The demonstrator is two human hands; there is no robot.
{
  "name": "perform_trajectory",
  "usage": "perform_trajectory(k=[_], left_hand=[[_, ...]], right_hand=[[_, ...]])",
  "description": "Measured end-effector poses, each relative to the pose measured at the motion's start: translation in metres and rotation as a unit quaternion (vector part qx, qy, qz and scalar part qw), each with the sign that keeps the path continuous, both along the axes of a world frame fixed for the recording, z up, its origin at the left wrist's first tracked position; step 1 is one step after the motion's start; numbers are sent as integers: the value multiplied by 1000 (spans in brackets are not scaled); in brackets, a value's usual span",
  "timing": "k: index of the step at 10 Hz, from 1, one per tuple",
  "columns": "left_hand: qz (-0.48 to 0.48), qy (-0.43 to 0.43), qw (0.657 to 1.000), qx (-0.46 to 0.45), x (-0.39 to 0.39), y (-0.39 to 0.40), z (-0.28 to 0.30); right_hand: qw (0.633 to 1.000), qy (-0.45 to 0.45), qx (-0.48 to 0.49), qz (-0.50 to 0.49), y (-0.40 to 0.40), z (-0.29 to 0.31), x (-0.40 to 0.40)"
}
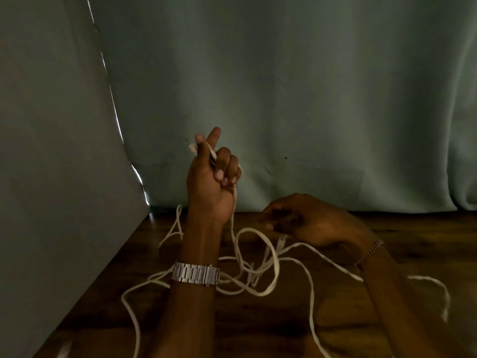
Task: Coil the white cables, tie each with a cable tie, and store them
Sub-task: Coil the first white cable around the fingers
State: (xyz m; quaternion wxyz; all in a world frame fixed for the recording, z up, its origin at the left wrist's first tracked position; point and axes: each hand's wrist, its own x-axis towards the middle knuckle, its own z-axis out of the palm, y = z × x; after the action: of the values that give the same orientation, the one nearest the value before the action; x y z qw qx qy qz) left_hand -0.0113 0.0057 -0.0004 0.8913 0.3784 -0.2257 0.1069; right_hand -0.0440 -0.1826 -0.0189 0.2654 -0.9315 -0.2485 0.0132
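White cable (268, 277) sprawls in loose tangled loops across the wooden bench (258, 329). The raised left hand (210, 177) clenches one end in its grip, probably to anchor a coil; the right hand (307, 220), hovering low over the loops, appears relaxed and empty, though blurred. No cable tie is visible

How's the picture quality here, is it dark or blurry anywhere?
Head view: dim overall, with a bright sliver of light along the curtain gap at left; the right hand is motion-blurred and shadowed; the left hand gripping the white cable is sharper.
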Motion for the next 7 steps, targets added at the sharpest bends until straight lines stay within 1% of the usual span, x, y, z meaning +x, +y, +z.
perform_trajectory(k=[1,2,3,4,5,7], left_hand=[[26,-3,1000,-10,0,-2,1],[40,3,999,-22,-2,-6,3],[60,10,998,-30,-4,-6,3],[80,8,996,-32,-3,-5,2],[88,9,995,-44,-1,-2,2],[119,-2,990,-71,9,9,0]], right_hand=[[992,13,-121,25,2,-6,-2],[993,17,-119,10,1,-9,2],[989,14,-141,-35,-5,-28,20],[988,-9,-141,-67,-4,-42,29],[986,-35,-150,-65,-6,-39,35],[979,-68,-150,-119,-14,-31,39]])
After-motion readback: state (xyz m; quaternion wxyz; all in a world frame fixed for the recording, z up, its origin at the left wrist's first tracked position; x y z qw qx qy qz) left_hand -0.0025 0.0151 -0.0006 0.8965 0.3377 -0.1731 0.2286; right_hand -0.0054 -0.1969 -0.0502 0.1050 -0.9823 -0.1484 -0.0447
